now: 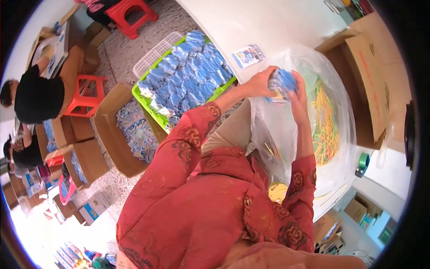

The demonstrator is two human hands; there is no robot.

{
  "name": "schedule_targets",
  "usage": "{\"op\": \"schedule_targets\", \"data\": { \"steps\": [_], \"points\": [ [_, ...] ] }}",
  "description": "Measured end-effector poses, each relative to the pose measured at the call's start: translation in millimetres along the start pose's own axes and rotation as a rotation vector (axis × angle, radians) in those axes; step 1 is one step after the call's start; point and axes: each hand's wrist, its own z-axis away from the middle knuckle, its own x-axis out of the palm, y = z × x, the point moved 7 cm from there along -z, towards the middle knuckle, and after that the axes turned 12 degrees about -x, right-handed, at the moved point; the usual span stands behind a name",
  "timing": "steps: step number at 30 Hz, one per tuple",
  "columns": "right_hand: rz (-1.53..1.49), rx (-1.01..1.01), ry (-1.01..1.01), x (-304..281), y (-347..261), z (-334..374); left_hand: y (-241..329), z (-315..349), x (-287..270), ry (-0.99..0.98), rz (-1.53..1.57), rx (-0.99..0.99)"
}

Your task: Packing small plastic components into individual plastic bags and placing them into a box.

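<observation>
My left hand (261, 84) and my right hand (299, 96) are closed around a thick stack of blue printed packets (282, 81), one hand on each side. The stack is over the near edge of the white table (224, 18). Just beyond my left hand, a single printed card or packet (248, 56) lies flat on the table. To the right of my right hand, a clear plastic bag (347, 112) spreads open around a heap of thin yellow, orange and green strips (324, 134); whether these are rubber bands, I cannot tell.
On my left stands a bright green crate (138, 96) full of similar blue bundles, next to a cardboard box (109, 107) of loose packets. Another cardboard box (369, 67) is right of the bag. Red stools (130, 18) and people (40, 96) are farther left.
</observation>
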Motion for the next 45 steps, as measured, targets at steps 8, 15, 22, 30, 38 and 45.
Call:
{"op": "schedule_targets", "data": {
  "steps": [8,15,22,30,38,45],
  "points": [
    [0.397,0.125,-0.119,17.2,-19.6,10.1,3.4,9.0,12.7,0.124,-0.179,0.2],
    [0.543,0.072,-0.111,15.6,-29.8,3.3,20.3,17.3,8.0,0.146,-0.145,0.166],
    [0.613,0.039,-0.236,19.6,-15.8,4.9,9.0,17.6,12.0,0.162,-0.167,0.164],
    [0.564,0.041,-0.184,29.2,-43.5,0.7,27.5,27.1,-3.9,0.165,-0.264,0.186],
    [0.329,0.026,0.008,9.6,-72.0,23.4,-3.4,72.6,-134.7,0.409,-0.167,-0.091],
    [0.389,0.379,0.056,-44.2,-38.3,111.0,-131.3,102.5,-206.0,0.602,-0.379,-0.296]
  ]
}}
